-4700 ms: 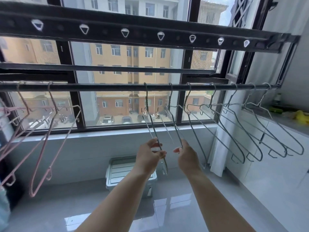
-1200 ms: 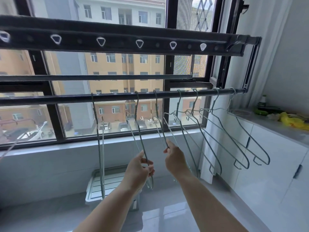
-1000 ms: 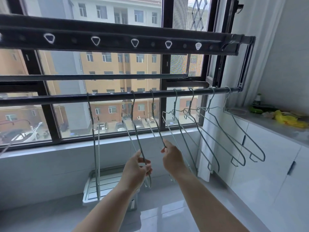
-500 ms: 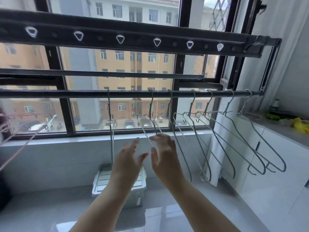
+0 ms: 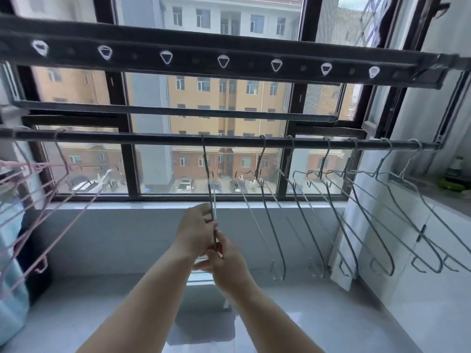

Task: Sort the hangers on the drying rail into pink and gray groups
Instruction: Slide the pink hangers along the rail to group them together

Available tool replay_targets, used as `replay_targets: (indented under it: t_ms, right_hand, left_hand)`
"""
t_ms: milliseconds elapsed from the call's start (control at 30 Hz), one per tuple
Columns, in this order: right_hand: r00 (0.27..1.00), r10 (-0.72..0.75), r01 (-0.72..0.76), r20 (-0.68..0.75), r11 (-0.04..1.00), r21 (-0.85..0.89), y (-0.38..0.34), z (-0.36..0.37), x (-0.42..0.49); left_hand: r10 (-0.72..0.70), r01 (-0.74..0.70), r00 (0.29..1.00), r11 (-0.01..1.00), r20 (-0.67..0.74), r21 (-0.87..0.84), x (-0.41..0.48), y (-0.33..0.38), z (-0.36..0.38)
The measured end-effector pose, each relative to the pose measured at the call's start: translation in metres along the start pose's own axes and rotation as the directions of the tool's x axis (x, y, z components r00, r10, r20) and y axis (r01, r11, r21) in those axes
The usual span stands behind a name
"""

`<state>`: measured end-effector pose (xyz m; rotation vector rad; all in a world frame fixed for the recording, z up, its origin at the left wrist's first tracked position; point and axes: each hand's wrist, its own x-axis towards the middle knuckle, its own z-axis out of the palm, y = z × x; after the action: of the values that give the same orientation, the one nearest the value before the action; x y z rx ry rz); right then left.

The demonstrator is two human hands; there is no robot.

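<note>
Pink hangers (image 5: 38,200) cluster at the far left of the drying rail (image 5: 153,138), tilted and overlapping. At mid-rail a gray hanger (image 5: 210,179) hangs edge-on, apart from the rest. The left hand (image 5: 197,230) has its fingers curled shut around the wire; just below, touching it, the right hand (image 5: 226,263) pinches the same hanger's lower part. To the right, six more gray wire hangers (image 5: 356,212) hang slanted along the rail. No writing is legible.
</note>
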<state>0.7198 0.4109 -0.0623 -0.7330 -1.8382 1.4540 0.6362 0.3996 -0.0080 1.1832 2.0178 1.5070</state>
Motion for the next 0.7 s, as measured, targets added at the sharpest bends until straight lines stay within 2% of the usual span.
replay_targets:
  t_ms: [167,400,700]
  right_hand:
    - [0.996,0.050,-0.043,-0.069,0.994,0.102,-0.008,-0.012,-0.007]
    - [0.993,0.081,-0.065,-0.090,0.982,0.175,-0.019,-0.018,-0.017]
    - [0.980,0.117,-0.100,-0.164,0.989,0.113,-0.021,-0.001,-0.016]
  left_hand:
    - [0.018,-0.016,0.998,0.999,0.053,-0.043,0.004,0.003,0.015]
    - [0.024,-0.019,0.995,0.999,0.096,-0.050,0.009,0.002,0.025]
    - [0.109,-0.096,0.985,0.990,0.132,-0.102,-0.001,-0.009,0.001]
